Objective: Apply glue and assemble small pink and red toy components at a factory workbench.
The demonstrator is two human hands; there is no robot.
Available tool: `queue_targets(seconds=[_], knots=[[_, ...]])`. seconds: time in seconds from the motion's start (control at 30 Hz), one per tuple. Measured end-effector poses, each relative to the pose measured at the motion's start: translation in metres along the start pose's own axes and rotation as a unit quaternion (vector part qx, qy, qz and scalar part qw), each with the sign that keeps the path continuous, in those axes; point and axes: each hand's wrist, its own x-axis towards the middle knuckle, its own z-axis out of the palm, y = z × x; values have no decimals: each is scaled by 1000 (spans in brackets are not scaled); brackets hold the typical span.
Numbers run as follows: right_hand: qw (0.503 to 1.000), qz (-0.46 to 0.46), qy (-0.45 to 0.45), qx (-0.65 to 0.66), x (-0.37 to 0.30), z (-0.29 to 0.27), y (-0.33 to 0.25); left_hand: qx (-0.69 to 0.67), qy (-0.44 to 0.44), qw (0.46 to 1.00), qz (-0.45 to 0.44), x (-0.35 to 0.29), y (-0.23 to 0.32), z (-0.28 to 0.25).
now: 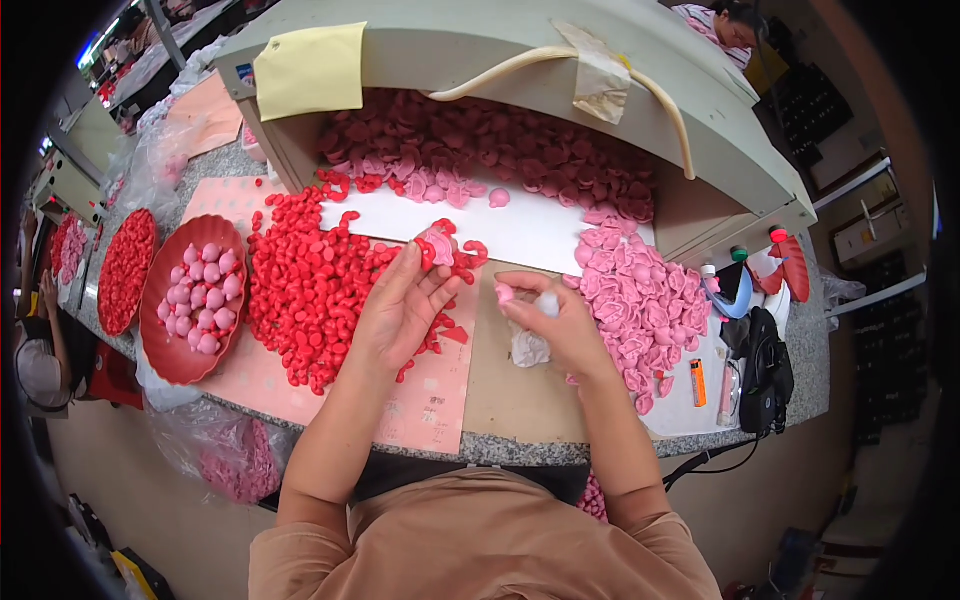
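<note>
My left hand is raised over the red pile, pinching a pink molded piece between thumb and fingers; red shows around it. To its right, my right hand is closed with a small pink piece at its fingertips. Something white and translucent sits in or beneath that hand, partly hidden by the fingers. Small glossy red curved pieces are heaped left of my left hand. Thin pink cup-shaped pieces are piled right of my right hand.
A grey hood-like housing arches over more pink pieces at the back. A red scalloped dish holds pink balls at left, beside another dish of red pieces. An orange lighter, a black pouch and small capped bottles lie at right.
</note>
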Motion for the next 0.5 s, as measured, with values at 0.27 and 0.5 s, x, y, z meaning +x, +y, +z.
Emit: queue_targets(seconds=[0.27, 0.5], knots=[[813, 81, -144, 559, -2, -10, 15, 22, -39, 993, -106, -12, -18, 0], [811, 94, -126, 564, -1, -11, 14, 27, -43, 993, -105, -9, -19, 0]])
